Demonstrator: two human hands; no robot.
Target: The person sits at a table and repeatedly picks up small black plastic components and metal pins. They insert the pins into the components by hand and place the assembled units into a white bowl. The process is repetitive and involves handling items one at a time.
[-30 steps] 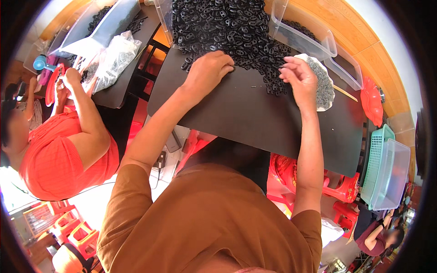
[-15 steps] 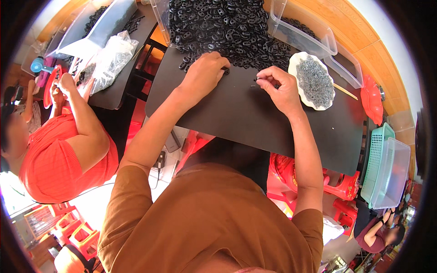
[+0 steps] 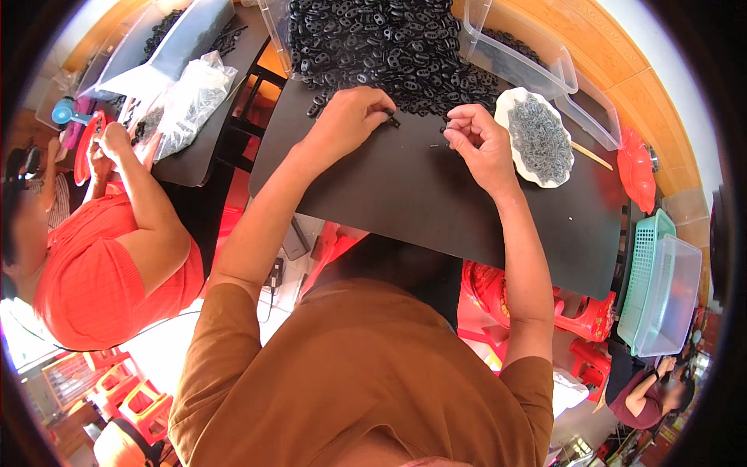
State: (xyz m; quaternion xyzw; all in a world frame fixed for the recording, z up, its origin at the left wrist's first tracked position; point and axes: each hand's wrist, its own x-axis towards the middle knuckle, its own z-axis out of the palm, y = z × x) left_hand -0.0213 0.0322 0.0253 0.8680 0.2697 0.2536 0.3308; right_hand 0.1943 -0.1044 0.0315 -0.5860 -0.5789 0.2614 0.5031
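Head view shows the left hand (image 3: 348, 118) resting on the black work board (image 3: 436, 202) at the near fringe of the heap of small black pieces (image 3: 381, 39). Its thumb and forefinger are closed together on one small black piece (image 3: 391, 118), which pokes out toward the right hand. The right hand (image 3: 476, 140) sits just beside it, a short gap away, fingers curled and pinched together near something tiny; what they hold, if anything, is too small to tell.

The heap lies directly beyond both hands, touching the left fingertips, so the left hand is the nearer one to it. The pinched piece's long axis seems to run roughly across, from one hand toward the other, though it is too small to be sure.

Just to the outer side of the right hand stands a white dish of grey pieces (image 3: 537, 136), near but not touching, with a thin stick (image 3: 591, 156) past it. A clear plastic tub (image 3: 517, 54) lies beyond the dish.

Toward the body from both hands the board is bare black surface up to its near edge. Far out past the left hand, another person in red (image 3: 101, 265) works at a separate board.
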